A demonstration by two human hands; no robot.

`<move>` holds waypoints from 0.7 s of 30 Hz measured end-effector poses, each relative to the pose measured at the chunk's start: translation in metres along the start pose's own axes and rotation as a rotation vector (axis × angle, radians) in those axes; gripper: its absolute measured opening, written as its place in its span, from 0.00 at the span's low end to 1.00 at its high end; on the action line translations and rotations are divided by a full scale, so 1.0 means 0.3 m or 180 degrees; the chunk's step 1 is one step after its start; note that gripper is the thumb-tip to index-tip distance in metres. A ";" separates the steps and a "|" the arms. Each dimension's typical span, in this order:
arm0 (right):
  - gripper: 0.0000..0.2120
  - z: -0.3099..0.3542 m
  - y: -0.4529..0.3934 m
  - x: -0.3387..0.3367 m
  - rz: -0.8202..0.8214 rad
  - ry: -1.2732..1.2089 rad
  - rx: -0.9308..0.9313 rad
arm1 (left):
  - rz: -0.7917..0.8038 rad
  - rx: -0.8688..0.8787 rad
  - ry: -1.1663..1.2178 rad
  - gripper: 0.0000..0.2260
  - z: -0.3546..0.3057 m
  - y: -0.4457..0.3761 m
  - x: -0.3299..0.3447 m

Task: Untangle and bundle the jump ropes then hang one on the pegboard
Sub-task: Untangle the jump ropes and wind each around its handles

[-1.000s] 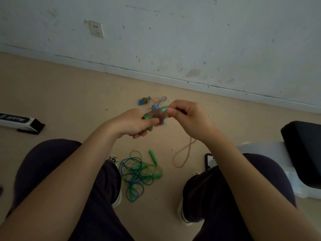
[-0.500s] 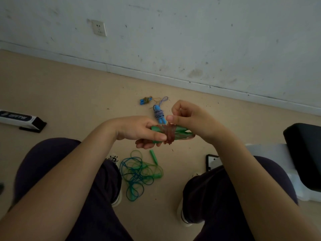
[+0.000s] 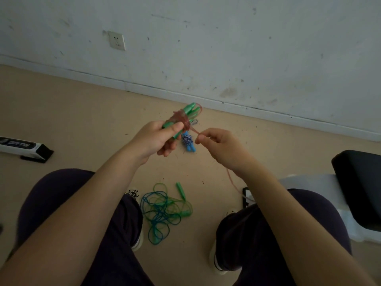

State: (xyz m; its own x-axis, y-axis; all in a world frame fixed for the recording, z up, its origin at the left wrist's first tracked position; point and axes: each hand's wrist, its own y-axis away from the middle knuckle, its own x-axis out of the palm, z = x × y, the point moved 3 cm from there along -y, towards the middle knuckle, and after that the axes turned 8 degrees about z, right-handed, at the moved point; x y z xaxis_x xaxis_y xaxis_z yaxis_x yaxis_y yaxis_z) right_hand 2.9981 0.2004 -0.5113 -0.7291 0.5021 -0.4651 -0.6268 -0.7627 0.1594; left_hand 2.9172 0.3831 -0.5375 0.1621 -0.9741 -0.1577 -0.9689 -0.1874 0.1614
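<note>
Closest in you've got the person's two knees in dark trousers, and on the floor (image 3: 86, 112) right between them sits the tangled green and blue rope (image 3: 165, 209), a loose messy pile with one green handle sticking up out of it toward the wall. Just right of that pile, by the right knee, there's a dark phone-looking thing (image 3: 245, 196), partly hidden, so can't say for sure.

Above the pile, both hands are up in the air. The left hand (image 3: 157, 139) is wrapped around a pair of green handles (image 3: 190, 109), thumb across the top, with reddish rope (image 3: 181, 120) wound in a tight band around them. The right hand (image 3: 221, 147) pinches the loose end of that same reddish rope between thumb and forefinger, and the slack trails down past the wrist toward the phone thing.

Further back from the pile, half hidden behind the hands, a blue-handled rope (image 3: 188, 142) lies bundled up on the floor. Off to the far left is a white and black box (image 3: 24, 148), to the right a black cushion (image 3: 359, 186), and behind everything the scuffed wall with a socket (image 3: 117, 40).
</note>
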 end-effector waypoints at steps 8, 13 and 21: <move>0.11 0.046 0.019 -0.003 -0.0316 0.1397 -0.0925 | 0.0432 -0.0509 -0.0691 0.14 0.036 0.002 0.044; 0.07 0.027 0.009 -0.041 -0.0417 0.1193 -0.0982 | 0.1764 -0.0727 -0.0543 0.15 0.023 0.040 0.085; 0.12 -0.041 -0.005 -0.027 0.0074 0.0210 -0.0560 | 0.2174 -0.0804 -0.0550 0.15 0.029 0.054 0.086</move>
State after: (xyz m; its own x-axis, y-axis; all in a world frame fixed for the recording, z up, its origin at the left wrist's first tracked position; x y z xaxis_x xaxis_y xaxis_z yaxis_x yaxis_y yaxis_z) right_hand 3.0083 0.1924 -0.5185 -0.7197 0.4601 -0.5200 -0.5481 -0.8362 0.0187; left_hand 2.9039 0.3561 -0.5475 -0.5120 -0.8543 -0.0897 -0.7678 0.4083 0.4938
